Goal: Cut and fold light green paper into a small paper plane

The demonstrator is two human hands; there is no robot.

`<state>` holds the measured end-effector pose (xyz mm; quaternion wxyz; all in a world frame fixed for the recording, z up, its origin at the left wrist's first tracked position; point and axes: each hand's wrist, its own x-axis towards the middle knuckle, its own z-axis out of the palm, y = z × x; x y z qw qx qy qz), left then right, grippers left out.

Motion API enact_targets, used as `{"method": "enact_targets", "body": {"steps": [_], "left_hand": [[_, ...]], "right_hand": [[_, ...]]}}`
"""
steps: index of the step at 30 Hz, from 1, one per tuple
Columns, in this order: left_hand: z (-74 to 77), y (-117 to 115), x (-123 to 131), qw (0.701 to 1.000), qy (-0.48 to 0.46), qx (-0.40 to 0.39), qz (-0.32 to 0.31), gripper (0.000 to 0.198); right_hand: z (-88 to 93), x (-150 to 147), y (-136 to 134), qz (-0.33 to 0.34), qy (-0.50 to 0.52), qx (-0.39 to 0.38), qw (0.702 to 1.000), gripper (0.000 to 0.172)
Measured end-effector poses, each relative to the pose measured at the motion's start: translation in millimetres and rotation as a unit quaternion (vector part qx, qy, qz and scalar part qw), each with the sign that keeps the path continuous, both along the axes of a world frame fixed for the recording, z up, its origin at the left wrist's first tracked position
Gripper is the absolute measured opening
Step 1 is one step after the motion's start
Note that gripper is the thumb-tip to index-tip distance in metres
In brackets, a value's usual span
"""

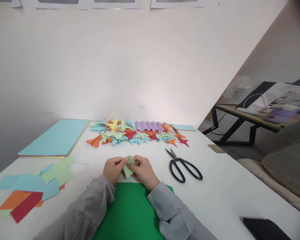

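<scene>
Near the middle of the white table, a small light green paper [128,171] is pinched between both hands. My left hand [114,169] grips its left side with thumb and fingers pressed together. The right side is held by my right hand [144,170], fingers closed on it. Beneath my wrists lies a green sheet [130,210]. Something small and reddish shows under the hands, too hidden to name. Beyond them, many folded paper shapes [130,134] in several colours lie in rows, with a purple pleated paper [148,126] at the back.
Black-handled scissors [175,160] lie partly open to the right on the white table [215,190]. Loose coloured paper pieces [27,203] and a stack of light blue sheets [56,138] are at the left. A black object [263,228] sits at the lower right.
</scene>
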<state>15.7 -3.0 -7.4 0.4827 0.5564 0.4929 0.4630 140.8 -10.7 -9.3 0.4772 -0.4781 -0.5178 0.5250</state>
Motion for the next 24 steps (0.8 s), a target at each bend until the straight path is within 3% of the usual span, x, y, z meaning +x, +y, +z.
{"method": "enact_targets", "body": {"steps": [5,12,24], "left_hand": [[0.0,-0.5,0.0,1.0,-0.009,0.01,0.024,0.04],[2.7,6.6,-2.7,0.962,-0.231,-0.14,-0.038,0.037],[-3.2,6.8,-3.8,0.964,-0.22,-0.11,-0.101,0.031]], "right_hand": [[1.0,-1.8,-2.4,-0.004,-0.004,0.008,1.0,0.016],[1.6,-1.1,-3.3,-0.015,0.057,-0.011,0.998,0.022],[0.0,1.3,-3.0,-0.023,0.07,0.019,0.997,0.019]]}}
